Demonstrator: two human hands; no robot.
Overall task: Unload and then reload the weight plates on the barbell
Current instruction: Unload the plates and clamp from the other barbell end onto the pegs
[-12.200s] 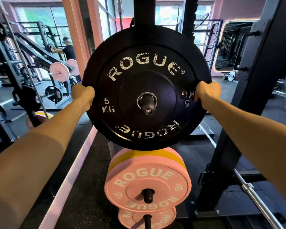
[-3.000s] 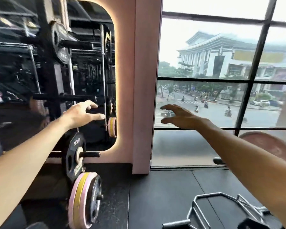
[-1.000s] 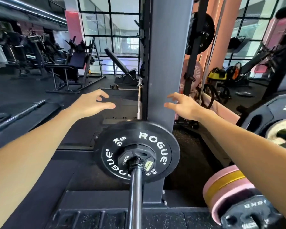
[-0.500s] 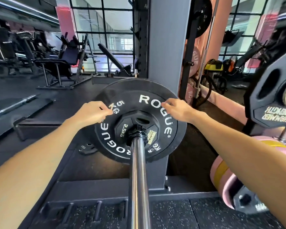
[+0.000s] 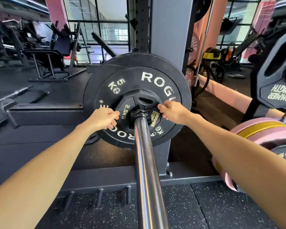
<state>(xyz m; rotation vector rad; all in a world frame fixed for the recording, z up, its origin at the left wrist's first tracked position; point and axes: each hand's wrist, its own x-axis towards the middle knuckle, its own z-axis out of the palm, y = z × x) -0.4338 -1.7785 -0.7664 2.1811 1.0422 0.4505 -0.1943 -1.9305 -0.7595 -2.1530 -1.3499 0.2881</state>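
A steel barbell (image 5: pixel 145 171) runs away from me, and its sleeve carries a black Rogue 5 kg plate (image 5: pixel 137 76). In front of that sits a small black 2.5 kg plate (image 5: pixel 144 100), with a black collar (image 5: pixel 141 111) clamped on the bar against it. My left hand (image 5: pixel 104 118) hovers at the small plate's left edge with its fingers loosely curled. At the plate's right edge my right hand (image 5: pixel 172 111) has finger and thumb spread toward the collar. Neither hand plainly grips anything.
The grey rack upright (image 5: pixel 170 38) stands right behind the plates. At the right, storage pegs hold pink and yellow plates (image 5: pixel 261 134) and a black Hammer Strength plate (image 5: pixel 277 76). A bench machine (image 5: pixel 53 53) stands far left on the black rubber floor (image 5: pixel 188 210).
Both hands have dropped from the upper face of the 5 kg plate to the two sides of the small plate near the collar. The view has moved closer.
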